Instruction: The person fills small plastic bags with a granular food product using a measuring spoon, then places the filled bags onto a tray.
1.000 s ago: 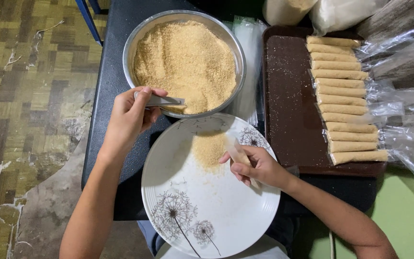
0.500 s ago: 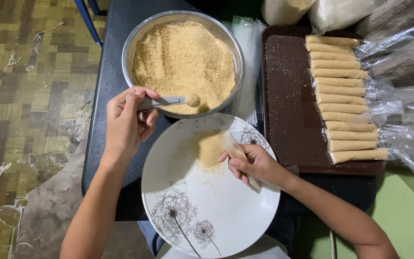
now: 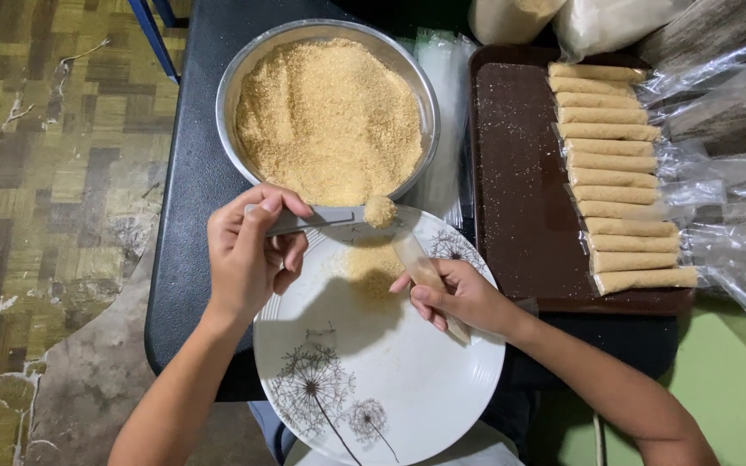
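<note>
The left hand [image 3: 248, 255] pinches a spoon [image 3: 317, 218] heaped with loose, spill-prone crumbs [image 3: 379, 210] over the plate [image 3: 407, 388]. Just right, the right hand's [image 3: 464, 298] fingers close around a thin, soft plastic tube [image 3: 416, 266], probably best held near its mouth.

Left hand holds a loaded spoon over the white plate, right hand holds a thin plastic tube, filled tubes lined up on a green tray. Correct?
Not quite: the tray holding the filled tubes is dark brown, not green, as the head view shows. The rest stands: the left hand holds a loaded spoon over the white plate, and the right hand holds a thin plastic tube.
</note>
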